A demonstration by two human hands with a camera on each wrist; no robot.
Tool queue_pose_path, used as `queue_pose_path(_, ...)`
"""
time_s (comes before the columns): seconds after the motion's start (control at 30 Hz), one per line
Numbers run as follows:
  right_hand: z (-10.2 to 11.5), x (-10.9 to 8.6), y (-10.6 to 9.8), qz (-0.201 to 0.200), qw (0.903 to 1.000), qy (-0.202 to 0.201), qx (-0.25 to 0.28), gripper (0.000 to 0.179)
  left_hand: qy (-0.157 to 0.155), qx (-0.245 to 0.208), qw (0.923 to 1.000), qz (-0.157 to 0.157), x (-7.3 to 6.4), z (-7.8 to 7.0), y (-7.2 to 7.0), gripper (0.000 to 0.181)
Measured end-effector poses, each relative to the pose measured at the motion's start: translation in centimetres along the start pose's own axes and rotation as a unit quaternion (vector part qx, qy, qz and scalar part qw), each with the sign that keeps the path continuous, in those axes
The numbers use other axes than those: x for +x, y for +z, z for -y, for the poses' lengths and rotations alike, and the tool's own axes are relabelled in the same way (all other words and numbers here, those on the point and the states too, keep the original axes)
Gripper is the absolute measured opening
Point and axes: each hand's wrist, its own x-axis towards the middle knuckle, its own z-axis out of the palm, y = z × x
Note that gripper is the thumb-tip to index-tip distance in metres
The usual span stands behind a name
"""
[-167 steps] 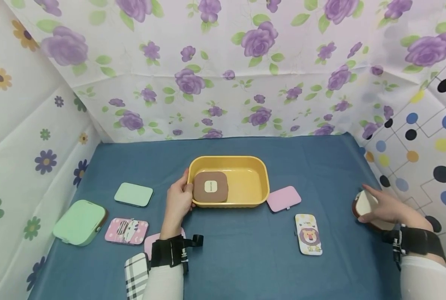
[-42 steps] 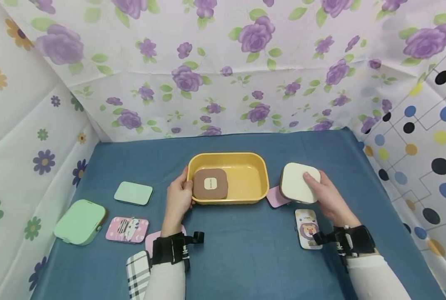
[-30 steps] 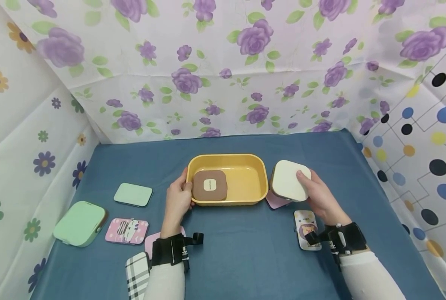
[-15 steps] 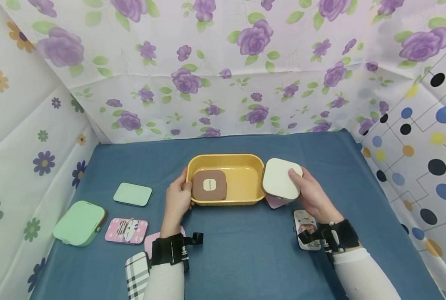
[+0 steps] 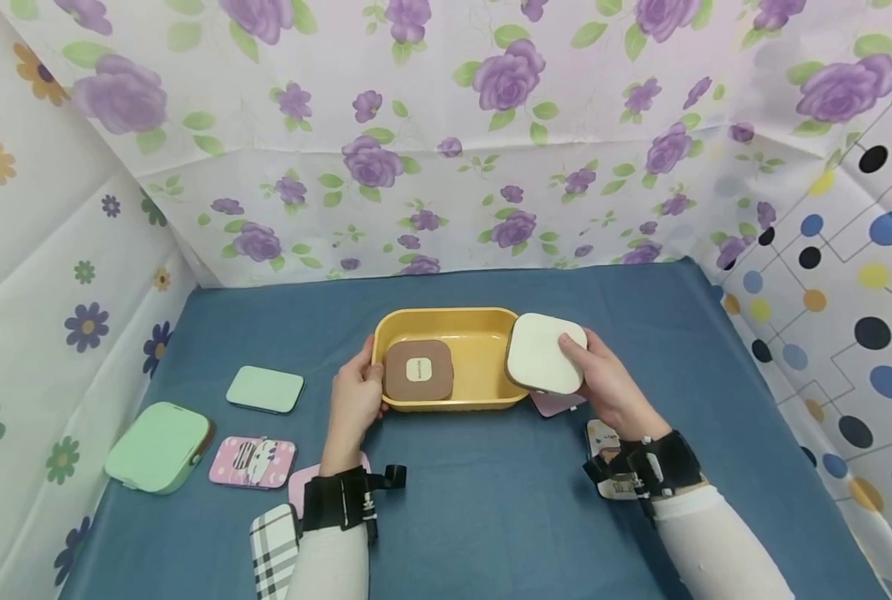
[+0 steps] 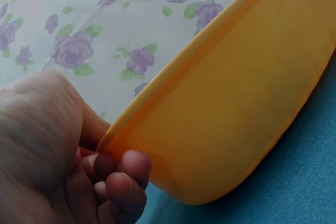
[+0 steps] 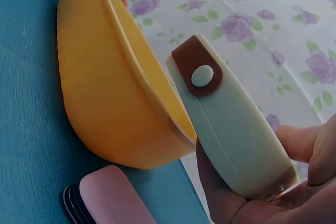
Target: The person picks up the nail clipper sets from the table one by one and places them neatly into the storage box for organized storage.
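Note:
My left hand (image 5: pixel 358 392) pinches the left rim of a yellow plastic box (image 5: pixel 483 354), thumb inside and fingers outside; the left wrist view shows the box wall (image 6: pixel 226 93) close up. Inside the box, at its left end, lies a brown rounded-square case (image 5: pixel 401 375) with a pale label. My right hand (image 5: pixel 614 392) grips a cream rounded-square case (image 5: pixel 539 354) over the box's right end, thumb on its top face. In the right wrist view, a brown snap strap (image 7: pixel 181 56) shows on the case's side, and the case is tilted beside the box rim.
A pink flat case (image 5: pixel 554 404) lies beside the box's right end, partly covered. A lion-print case (image 5: pixel 603 437) is under the right wrist. At left lie a green case (image 5: pixel 157 446), a mint flat case (image 5: pixel 266 389), a pink cartoon case (image 5: pixel 253 461) and a plaid case (image 5: pixel 272 550).
My right hand has picked up the cream case from the far right and carried it left, from beside the box to over its right end. The left hand stays on the rim.

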Motion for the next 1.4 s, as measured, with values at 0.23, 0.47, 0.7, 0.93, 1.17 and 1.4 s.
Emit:
queue_pose_path(0.23, 0.0, 0.5, 0.7, 0.008, 0.9999, 0.005, 0.004, 0.075, -0.007, -0.004, 1.0, 0.002, 0.0, -0.2, 0.0, 0.054)
queue_pose_path(0.47, 0.2, 0.8, 1.5, 0.013, 0.9999, 0.008, 0.003, 0.076, -0.005, -0.003, 1.0, 0.001, -0.1, -0.1, 0.0, 0.055)
queue_pose_path(0.7, 0.2, 1.4, 2.3, 0.009, 0.9999, 0.006, -0.008, 0.077, 0.002, -0.001, 1.0, 0.002, 0.0, 0.0, 0.0, 0.054)
queue_pose_path(0.93, 0.3, 1.7, 2.6, 0.012, 0.9991, -0.005, -0.04, 0.071, -0.004, 0.001, 1.0, 0.0, 0.1, 0.0, 0.0, 0.055)
queue_pose_path(1.17, 0.3, 2.0, 3.0, 0.009, 0.9979, -0.014, -0.062, 0.068, -0.005, -0.001, 1.0, 0.002, 0.1, -0.1, 0.1, 0.055)
queue_pose_path(1.4, 0.6, 2.5, 3.3, 0.007, 0.9955, -0.014, -0.094, 0.065, 0.004, -0.002, 1.0, -0.004, 0.0, 0.1, 0.0, 0.054)
